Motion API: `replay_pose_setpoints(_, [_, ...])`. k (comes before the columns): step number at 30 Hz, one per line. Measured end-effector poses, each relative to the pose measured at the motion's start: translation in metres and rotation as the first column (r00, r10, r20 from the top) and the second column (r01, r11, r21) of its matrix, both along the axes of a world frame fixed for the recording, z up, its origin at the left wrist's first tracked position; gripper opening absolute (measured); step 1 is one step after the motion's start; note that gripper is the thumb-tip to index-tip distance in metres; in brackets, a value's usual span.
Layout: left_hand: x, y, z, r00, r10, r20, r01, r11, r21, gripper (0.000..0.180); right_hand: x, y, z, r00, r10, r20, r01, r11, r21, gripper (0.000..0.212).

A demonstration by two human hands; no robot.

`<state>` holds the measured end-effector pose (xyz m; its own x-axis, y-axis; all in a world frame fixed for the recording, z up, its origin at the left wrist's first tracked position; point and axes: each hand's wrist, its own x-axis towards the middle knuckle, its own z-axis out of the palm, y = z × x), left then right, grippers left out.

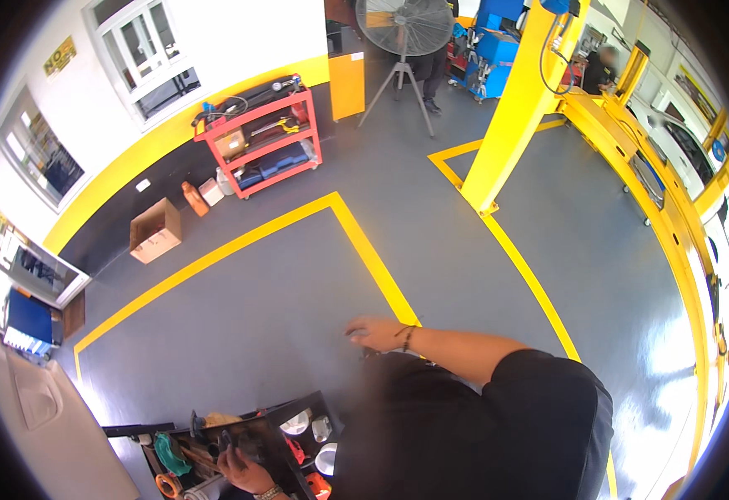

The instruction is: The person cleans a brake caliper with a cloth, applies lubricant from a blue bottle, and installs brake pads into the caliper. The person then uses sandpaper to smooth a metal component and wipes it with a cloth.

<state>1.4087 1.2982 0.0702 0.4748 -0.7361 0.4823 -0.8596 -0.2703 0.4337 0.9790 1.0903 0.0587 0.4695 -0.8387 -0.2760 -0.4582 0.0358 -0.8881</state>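
At the bottom left, my left hand (246,472) reaches into an open black toolbox (285,410). Its fingers bend around a dark piece that I cannot make out among the contents. Beside that hand lie a green roll or cloth (169,454), an orange tape-like ring (167,484) and other dark items. White round containers (326,459) and red-orange pieces (319,486) fill the compartment to its right. My right hand (374,333) is held over the floor near my body, fingers curled; something small and dark shows under it, its kind unclear.
A red tool cart (269,112) stands by the wall, near a cardboard box (155,231) and an orange bottle (194,199). A large fan (404,29) on a tripod is at the back. To the right rises a yellow lift post (519,108). Two people are in the background.
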Motion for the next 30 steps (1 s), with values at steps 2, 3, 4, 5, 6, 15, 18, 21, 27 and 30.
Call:
replay_pose_setpoints(2, [-0.035, -0.027, 0.022, 0.975, -0.168, -0.143, 0.165, 0.986, -0.036, 0.019, -0.024, 0.009, 0.016, 0.996, -0.084, 0.014, 0.085, 0.989, -0.118, 0.036])
replay_pose_setpoints(3, [-0.058, -0.041, 0.03, 0.94, -0.232, -0.25, 0.228, 0.973, -0.047, 0.019, -0.026, 0.013, 0.023, 0.994, -0.043, 0.1, 0.057, 0.988, -0.144, 0.036])
replay_pose_setpoints(4, [-0.081, -0.055, 0.037, 0.892, -0.296, -0.342, 0.288, 0.955, -0.075, 0.019, -0.026, 0.017, 0.029, 0.992, -0.02, 0.126, 0.037, 0.99, -0.133, 0.037])
replay_pose_setpoints(5, [-0.105, -0.071, 0.042, 0.823, -0.344, -0.452, 0.354, 0.933, -0.065, 0.018, -0.025, 0.018, 0.034, 0.989, 0.004, 0.147, 0.016, 0.991, -0.132, 0.038])
replay_pose_setpoints(6, [-0.13, -0.088, 0.045, 0.744, -0.383, -0.548, 0.416, 0.907, -0.069, 0.018, -0.023, 0.016, 0.037, 0.982, 0.052, 0.181, -0.024, 0.988, -0.155, 0.039])
replay_pose_setpoints(15, [-0.357, -0.226, 0.038, 0.326, -0.451, -0.831, 0.686, 0.717, -0.12, 0.019, -0.138, -0.077, 0.039, 0.958, 0.151, 0.243, -0.097, 0.97, -0.221, 0.037])
replay_pose_setpoints(18, [-0.415, -0.264, 0.038, 0.267, -0.418, -0.868, 0.699, 0.704, -0.124, 0.023, -0.199, -0.101, 0.047, 0.951, 0.047, 0.306, -0.03, 0.998, -0.06, 0.03])
replay_pose_setpoints(21, [-0.453, -0.3, 0.044, 0.258, -0.489, -0.833, 0.751, 0.644, -0.146, 0.023, -0.248, -0.129, 0.059, 0.948, -0.029, 0.316, 0.017, 0.999, 0.038, 0.025])
replay_pose_setpoints(27, [-0.464, -0.349, 0.06, 0.193, -0.351, -0.916, 0.83, 0.556, -0.038, 0.026, -0.279, -0.173, 0.069, 0.874, 0.006, 0.486, 0.023, 0.998, -0.053, 0.016])
replay_pose_setpoints(30, [-0.459, -0.368, 0.061, 0.038, -0.269, -0.963, 0.892, 0.444, -0.089, 0.028, -0.285, -0.188, 0.07, 0.815, -0.007, 0.579, 0.037, 0.999, -0.04, 0.014])
